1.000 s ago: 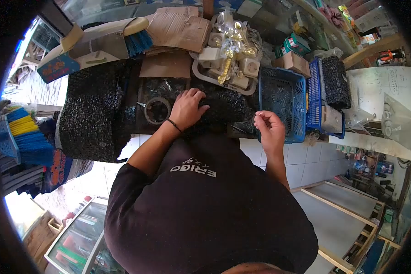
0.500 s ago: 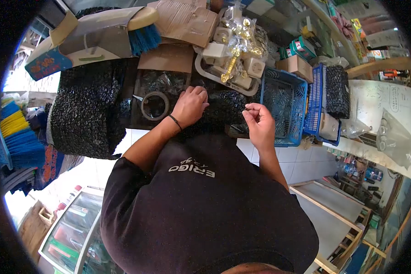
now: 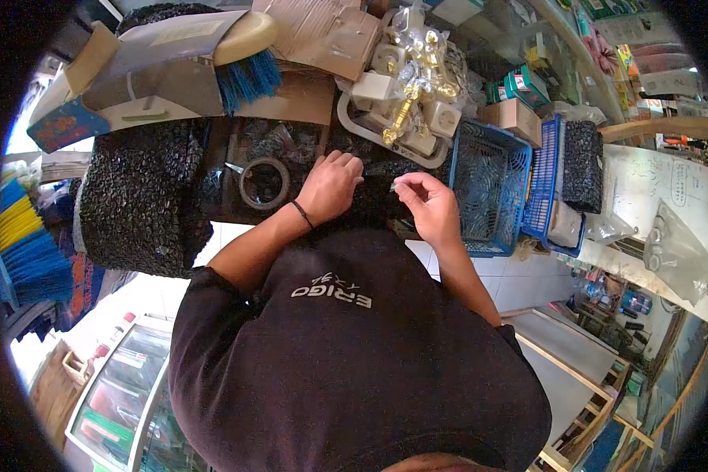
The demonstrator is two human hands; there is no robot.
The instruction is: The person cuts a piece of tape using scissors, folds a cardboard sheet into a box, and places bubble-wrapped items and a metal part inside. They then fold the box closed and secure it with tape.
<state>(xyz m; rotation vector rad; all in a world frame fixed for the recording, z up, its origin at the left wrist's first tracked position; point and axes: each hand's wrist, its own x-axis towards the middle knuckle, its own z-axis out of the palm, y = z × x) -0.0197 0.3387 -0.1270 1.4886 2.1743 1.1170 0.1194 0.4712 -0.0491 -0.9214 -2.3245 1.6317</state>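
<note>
My left hand [image 3: 332,187] lies with curled fingers on a package in black bubble wrap [image 3: 377,200] in front of my chest. What its fingers hold, if anything, is hidden. My right hand [image 3: 430,206] is just right of it, thumb and forefinger pinched on something small that I cannot make out. A roll of tape [image 3: 264,182] lies left of my left hand, with a pointed metal tip [image 3: 234,167] beside it. Behind my hands is a white tray [image 3: 354,126] with white sockets and gold-coloured pieces in plastic.
A blue basket [image 3: 492,189] stands to the right, with a second blue basket [image 3: 541,185] beyond it. A large roll of black bubble wrap [image 3: 138,197] is at the left, below a cardboard box [image 3: 157,79] and a blue-bristled brush [image 3: 248,79].
My right hand has moved left, closer to my left hand, still pinched. My left hand has shifted slightly right. The view has tilted a little.
</note>
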